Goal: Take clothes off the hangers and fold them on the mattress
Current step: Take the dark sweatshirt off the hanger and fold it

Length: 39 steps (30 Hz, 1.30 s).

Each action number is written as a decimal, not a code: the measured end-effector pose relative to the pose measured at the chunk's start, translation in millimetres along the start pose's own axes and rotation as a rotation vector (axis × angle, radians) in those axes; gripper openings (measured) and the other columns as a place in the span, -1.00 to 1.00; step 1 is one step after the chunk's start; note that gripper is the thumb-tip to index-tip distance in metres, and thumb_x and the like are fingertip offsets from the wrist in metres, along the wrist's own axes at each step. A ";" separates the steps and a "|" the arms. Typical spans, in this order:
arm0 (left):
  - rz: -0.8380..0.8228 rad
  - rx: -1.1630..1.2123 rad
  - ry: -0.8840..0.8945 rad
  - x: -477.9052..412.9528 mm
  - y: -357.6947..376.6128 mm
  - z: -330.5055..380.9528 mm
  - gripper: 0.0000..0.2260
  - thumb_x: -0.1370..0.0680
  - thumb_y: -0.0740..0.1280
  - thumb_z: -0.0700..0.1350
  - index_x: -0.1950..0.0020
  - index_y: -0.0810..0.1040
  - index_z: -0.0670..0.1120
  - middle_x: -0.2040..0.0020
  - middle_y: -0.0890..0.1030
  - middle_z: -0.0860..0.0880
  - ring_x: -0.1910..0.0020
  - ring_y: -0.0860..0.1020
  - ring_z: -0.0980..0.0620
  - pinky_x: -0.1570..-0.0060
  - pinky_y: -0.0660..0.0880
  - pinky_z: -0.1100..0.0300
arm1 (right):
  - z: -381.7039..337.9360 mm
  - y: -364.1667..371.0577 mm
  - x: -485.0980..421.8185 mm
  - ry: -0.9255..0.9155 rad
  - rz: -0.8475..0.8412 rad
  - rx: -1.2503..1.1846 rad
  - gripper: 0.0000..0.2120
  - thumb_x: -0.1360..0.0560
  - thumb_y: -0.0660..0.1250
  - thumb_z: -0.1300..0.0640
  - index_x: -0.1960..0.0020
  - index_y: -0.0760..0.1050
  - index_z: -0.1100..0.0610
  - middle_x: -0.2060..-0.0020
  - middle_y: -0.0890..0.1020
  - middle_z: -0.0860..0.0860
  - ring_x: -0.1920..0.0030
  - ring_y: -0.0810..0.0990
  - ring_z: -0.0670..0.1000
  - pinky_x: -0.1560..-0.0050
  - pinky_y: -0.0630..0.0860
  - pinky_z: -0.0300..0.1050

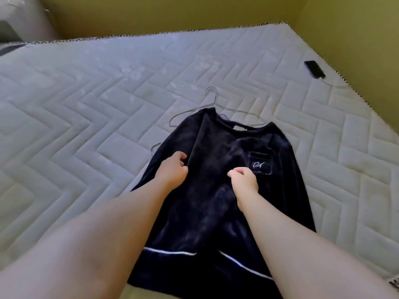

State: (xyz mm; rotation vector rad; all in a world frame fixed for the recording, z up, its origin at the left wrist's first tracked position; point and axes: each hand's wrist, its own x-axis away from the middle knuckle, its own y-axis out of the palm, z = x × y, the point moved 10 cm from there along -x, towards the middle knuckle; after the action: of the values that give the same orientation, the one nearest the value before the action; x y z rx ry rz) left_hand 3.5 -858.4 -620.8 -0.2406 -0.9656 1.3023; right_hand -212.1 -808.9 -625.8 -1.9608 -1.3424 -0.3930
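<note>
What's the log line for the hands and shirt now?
stage: shirt flat on mattress | left hand: grips shirt | right hand: pinches shirt | hanger: at collar, partly covered

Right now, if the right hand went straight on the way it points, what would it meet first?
The right hand pinches the dark garment, so it would slide over more fabric, up-left, clear of the left hand. Beyond the shoulder it likely reaches the wire hanger; depth is unclear.
</note>
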 end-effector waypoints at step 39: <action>-0.515 0.729 0.113 124.6 -52.8 -10.0 -0.88 -0.56 0.29 -0.15 -0.04 0.58 0.00 0.18 0.62 0.04 0.17 0.60 0.08 0.19 0.59 0.16 | 1.5 152.8 159.6 0.274 -0.637 -0.716 -0.55 -0.47 0.20 -0.24 0.10 0.69 0.08 0.08 0.69 0.16 0.00 0.63 0.20 -0.19 0.48 0.12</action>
State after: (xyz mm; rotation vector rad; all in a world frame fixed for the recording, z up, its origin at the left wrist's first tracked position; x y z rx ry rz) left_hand 41.9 -760.5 -535.0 0.4675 -0.3673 1.0618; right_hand -9.1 -729.8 -589.4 -1.8341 -1.7690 -1.5652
